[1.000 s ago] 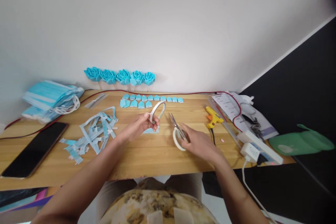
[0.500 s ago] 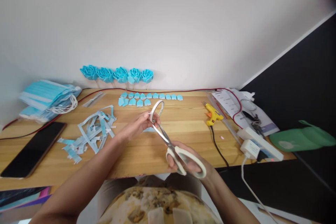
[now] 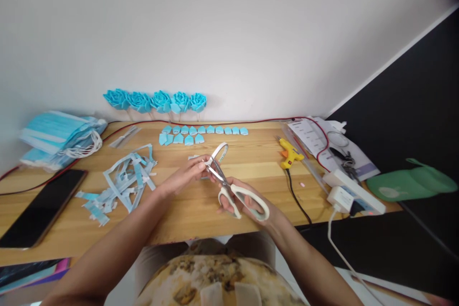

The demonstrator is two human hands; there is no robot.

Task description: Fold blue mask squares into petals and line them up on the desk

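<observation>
Snipping seems in hand: the left hand (image 3: 189, 175) pinches a white tape loop (image 3: 217, 149) at its fingertips, where the scissors (image 3: 225, 183) gripped by the right hand (image 3: 245, 208) apparently need careful closing.

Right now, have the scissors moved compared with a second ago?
Yes. Judged against the yellow glue gun, the tips of the scissors have shifted left, away from it, to the left hand.

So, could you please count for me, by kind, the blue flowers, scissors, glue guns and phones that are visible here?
Blue flowers: 5
Scissors: 1 pair
Glue gun: 1
Phone: 1
Total: 8
</observation>
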